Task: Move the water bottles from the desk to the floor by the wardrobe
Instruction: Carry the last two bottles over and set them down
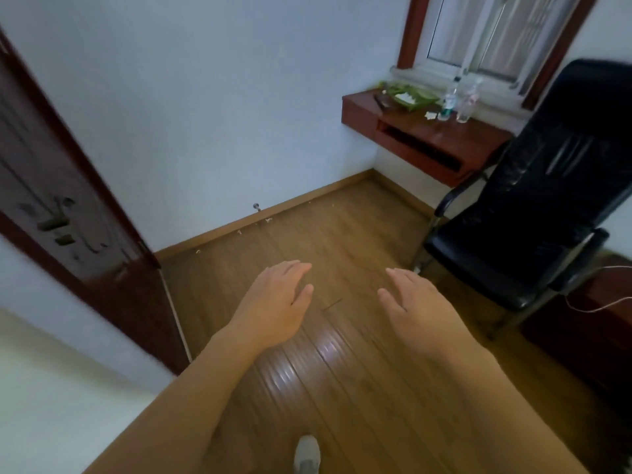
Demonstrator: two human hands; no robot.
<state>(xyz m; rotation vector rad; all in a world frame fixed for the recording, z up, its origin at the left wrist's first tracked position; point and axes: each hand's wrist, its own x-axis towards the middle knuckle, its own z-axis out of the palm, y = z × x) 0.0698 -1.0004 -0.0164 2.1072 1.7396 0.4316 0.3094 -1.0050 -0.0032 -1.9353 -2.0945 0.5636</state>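
Two clear plastic water bottles stand upright on the red-brown wall desk [478, 138] under the window: one with a green label [448, 105] and a plainer one [468, 106] just right of it. Both are far from my hands. My left hand [273, 302] and my right hand [415, 306] hover palm-down over the wooden floor in the middle of the view, fingers apart, holding nothing. No wardrobe is clearly in view.
A black armchair [533, 213] stands right of the desk. A dark wooden door [68, 206] is at the left. Green wrapping [408, 95] and paper scraps lie on the desk's left part. A white shoe [307, 455] shows at the bottom. A low dark cabinet [588, 323] with a cable sits at far right.
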